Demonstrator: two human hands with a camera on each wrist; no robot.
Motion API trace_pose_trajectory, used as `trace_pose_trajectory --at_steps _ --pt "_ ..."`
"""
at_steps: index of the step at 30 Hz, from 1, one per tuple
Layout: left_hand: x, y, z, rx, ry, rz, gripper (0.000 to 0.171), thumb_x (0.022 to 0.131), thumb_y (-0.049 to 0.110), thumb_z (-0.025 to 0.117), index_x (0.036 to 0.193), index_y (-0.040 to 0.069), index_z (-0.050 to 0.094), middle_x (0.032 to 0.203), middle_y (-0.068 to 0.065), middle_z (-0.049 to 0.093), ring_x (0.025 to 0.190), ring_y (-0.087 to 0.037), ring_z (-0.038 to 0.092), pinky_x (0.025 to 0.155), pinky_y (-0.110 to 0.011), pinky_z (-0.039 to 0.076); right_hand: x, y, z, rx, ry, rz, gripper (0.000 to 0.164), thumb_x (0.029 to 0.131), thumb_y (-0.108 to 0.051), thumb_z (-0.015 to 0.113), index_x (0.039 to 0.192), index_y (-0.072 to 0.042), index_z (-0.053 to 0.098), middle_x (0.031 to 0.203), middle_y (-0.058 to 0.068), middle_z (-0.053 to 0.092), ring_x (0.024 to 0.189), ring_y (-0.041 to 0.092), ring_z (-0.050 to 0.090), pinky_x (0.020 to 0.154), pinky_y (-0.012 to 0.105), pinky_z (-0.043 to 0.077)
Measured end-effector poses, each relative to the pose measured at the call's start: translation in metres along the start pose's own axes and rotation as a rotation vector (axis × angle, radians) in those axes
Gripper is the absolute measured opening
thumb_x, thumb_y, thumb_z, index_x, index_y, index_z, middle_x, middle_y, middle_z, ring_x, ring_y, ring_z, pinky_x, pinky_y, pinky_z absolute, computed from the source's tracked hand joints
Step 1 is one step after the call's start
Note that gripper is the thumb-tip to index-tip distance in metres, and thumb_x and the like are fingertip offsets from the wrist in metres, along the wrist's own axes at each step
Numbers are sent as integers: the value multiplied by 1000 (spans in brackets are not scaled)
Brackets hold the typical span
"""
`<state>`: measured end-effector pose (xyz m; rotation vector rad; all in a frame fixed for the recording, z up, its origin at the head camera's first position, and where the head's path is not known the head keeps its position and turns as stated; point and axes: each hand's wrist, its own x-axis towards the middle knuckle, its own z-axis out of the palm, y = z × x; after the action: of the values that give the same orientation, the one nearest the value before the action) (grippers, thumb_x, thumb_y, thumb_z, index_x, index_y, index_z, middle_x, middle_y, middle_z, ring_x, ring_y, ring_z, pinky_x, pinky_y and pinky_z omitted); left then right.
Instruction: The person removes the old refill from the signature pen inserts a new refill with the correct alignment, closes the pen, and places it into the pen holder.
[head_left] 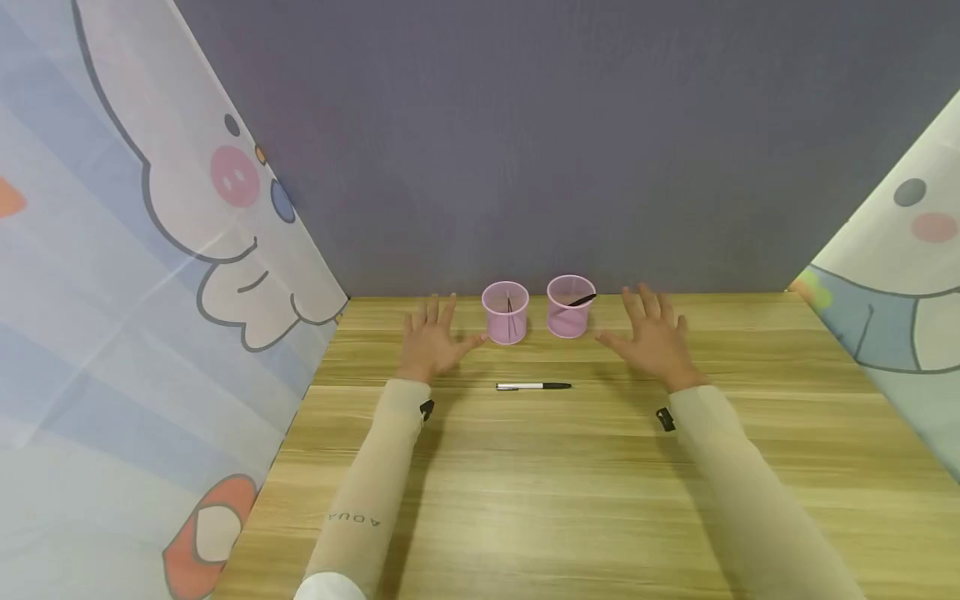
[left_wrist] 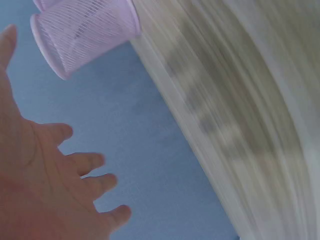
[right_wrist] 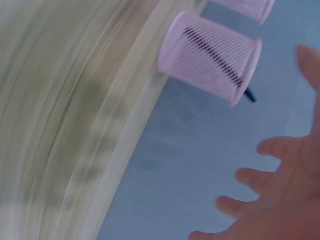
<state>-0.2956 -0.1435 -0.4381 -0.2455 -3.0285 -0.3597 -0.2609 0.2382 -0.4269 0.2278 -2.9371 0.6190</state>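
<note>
Two pink mesh pen cups stand side by side at the back of the table. Thin dark sticks show inside the left pen cup (head_left: 506, 329); a black pen (right_wrist: 215, 56) leans in the right pen cup (head_left: 567, 323), its end above the rim. In front of them a white pen with a black end (head_left: 532, 386) lies crosswise on the wood. My left hand (head_left: 433, 343), fingers spread, is left of the left cup, thumb toward it. On the other side my right hand (head_left: 655, 343) is spread too, thumb toward the right cup. Neither hand holds anything.
The wooden table (head_left: 525, 500) reaches back to a grey wall panel (head_left: 540, 150). Cartoon-printed curtains (head_left: 90, 333) hang along the left and right sides. Small black clips or straps (head_left: 665, 418) show at both wrists.
</note>
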Motion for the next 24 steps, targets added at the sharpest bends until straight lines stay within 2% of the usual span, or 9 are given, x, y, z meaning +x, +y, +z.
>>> trace_pose_trajectory --at_steps 5,8,12,18,21,24 --pt "-8 9 3 -49 -22 27 91 93 73 52 160 14 32 162 -22 37 151 -46 32 123 -66 21 -4 -11 9 42 -82 -22 92 95 -54 63 162 -5 23 166 28 20 148 59 17 112 83 11" --pt "-12 14 6 -48 -22 61 81 94 66 58 153 12 45 155 -19 49 144 -43 44 119 -64 32 -6 -16 16 76 -127 -36 84 96 -46 66 159 -3 30 162 29 29 145 59 25 113 80 14" --pt "-15 23 11 -96 -19 118 64 93 51 70 141 10 60 140 -14 64 129 -38 60 111 -58 45 -8 -20 25 108 -145 -81 69 97 -38 67 152 -1 44 152 31 44 138 59 40 111 77 25" --pt "-21 35 20 -214 -90 164 46 94 33 73 133 11 66 123 -10 74 110 -30 71 96 -49 56 -8 -24 41 158 -146 -149 49 97 -28 68 137 0 61 134 27 63 125 52 56 105 70 38" --pt "-23 40 26 -213 -131 181 40 94 32 73 128 12 68 111 -9 76 100 -26 72 89 -45 58 -7 -26 48 185 -158 -171 46 96 -27 71 132 1 64 124 24 69 115 46 64 99 63 48" --pt "-24 44 32 -209 -155 202 34 92 32 76 120 13 72 106 -7 77 97 -22 72 87 -41 58 -6 -28 53 203 -172 -188 42 95 -26 72 127 1 67 113 20 72 104 38 68 91 56 53"
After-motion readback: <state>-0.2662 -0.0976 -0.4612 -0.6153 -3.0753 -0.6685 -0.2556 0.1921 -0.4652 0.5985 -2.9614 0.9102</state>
